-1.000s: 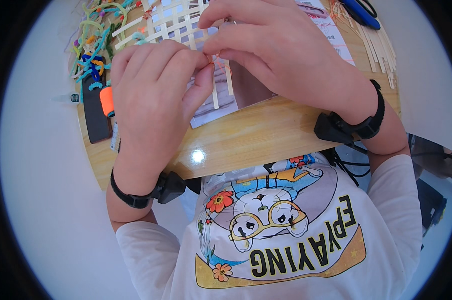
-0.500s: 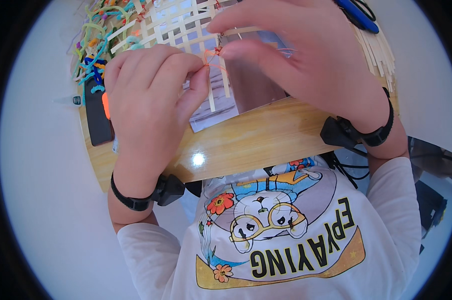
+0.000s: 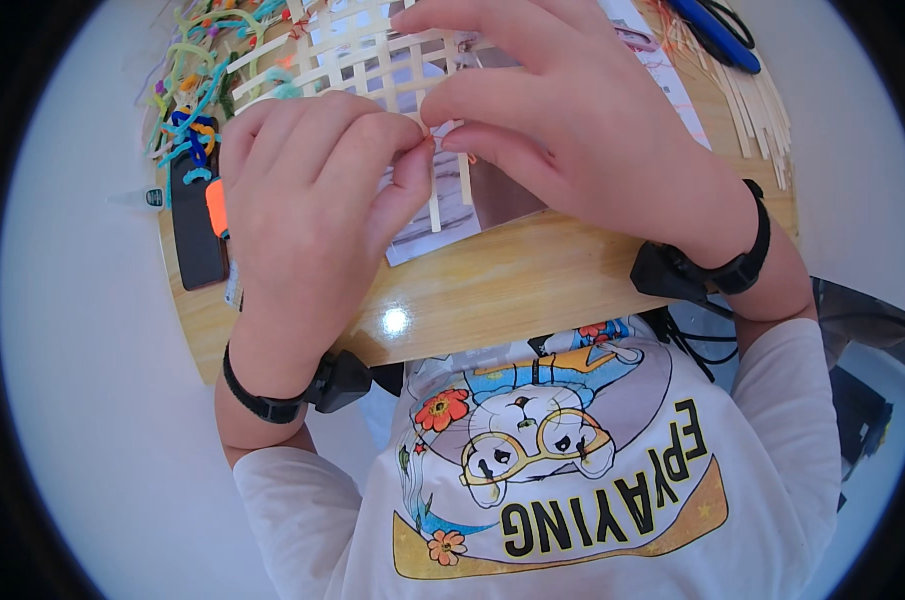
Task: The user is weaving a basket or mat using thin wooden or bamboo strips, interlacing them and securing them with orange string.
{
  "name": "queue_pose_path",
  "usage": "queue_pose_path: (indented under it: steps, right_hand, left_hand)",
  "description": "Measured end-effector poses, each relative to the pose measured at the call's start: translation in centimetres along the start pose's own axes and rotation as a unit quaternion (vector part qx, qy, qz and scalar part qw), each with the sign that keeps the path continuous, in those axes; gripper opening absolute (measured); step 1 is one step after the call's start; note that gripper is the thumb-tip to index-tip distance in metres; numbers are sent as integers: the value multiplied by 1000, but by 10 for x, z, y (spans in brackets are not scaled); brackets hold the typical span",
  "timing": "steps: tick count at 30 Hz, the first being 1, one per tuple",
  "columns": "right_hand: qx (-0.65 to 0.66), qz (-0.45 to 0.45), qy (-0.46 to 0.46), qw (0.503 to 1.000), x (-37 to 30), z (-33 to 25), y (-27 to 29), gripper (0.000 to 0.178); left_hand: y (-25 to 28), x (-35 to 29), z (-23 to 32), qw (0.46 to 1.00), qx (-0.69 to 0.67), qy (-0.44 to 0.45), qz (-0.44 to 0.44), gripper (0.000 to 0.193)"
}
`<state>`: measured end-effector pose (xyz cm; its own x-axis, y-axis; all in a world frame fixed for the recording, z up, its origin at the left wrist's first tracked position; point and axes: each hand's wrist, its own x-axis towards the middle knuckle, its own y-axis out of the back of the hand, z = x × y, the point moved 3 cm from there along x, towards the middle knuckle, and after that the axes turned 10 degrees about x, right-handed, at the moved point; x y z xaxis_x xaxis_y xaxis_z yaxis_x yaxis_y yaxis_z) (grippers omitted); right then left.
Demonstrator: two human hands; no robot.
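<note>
My left hand [image 3: 317,190] is closed, thumb and forefinger pinching a thin orange thread [image 3: 431,138] at a woven lattice of pale flat strips [image 3: 392,65]. Just to its right, my right hand [image 3: 562,120] has thumb and forefinger curved toward that pinch. A small gap shows between those two tips, and its other fingers reach out over the weave. Loose strip ends hang below the fingertips, with a bit of orange thread [image 3: 471,158] on one of them. Part of the lattice is hidden under both hands.
Below the weave lies a glossy printed sheet [image 3: 422,245] on the wooden table [image 3: 502,270]. Colourful fuzzy stems [image 3: 197,100], a dark phone-like slab [image 3: 198,240] and an orange object [image 3: 216,208] lie left. Blue-handled pliers [image 3: 717,38] and loose pale strips [image 3: 757,110] lie right.
The right thumb and forefinger have come down and closer together beside the left fingertips. The lattice has shifted slightly right and toward me; the orange thread loop is now mostly hidden.
</note>
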<state>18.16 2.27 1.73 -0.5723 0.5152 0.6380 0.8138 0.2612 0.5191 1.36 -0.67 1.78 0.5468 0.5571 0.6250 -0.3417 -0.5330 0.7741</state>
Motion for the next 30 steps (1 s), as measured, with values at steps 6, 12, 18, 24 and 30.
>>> queue_pose_path:
  steps: [6, 12, 18, 24, 30]
  right_hand:
    - [-2, 1, -2, 1000, 0, 1, 0, 17]
    - [-1, 4, -4, 1000, 0, 2, 1, 17]
    - [-1, 9, -4, 1000, -1, 1, 3, 17]
    - [1, 8, -11, 1000, 1, -5, 10, 17]
    - [-11, 13, -17, 1000, 1, -9, 20, 17]
  left_hand:
    - [-4, -1, 3, 1000, -9, -5, 2, 20]
    - [-9, -1, 6, 1000, -10, -14, 5, 21]
    - [-6, 0, 4, 1000, -3, -4, 8, 21]
    - [-2, 2, 5, 1000, 0, 0, -1, 21]
    - [0, 1, 4, 1000, 0, 4, 0, 20]
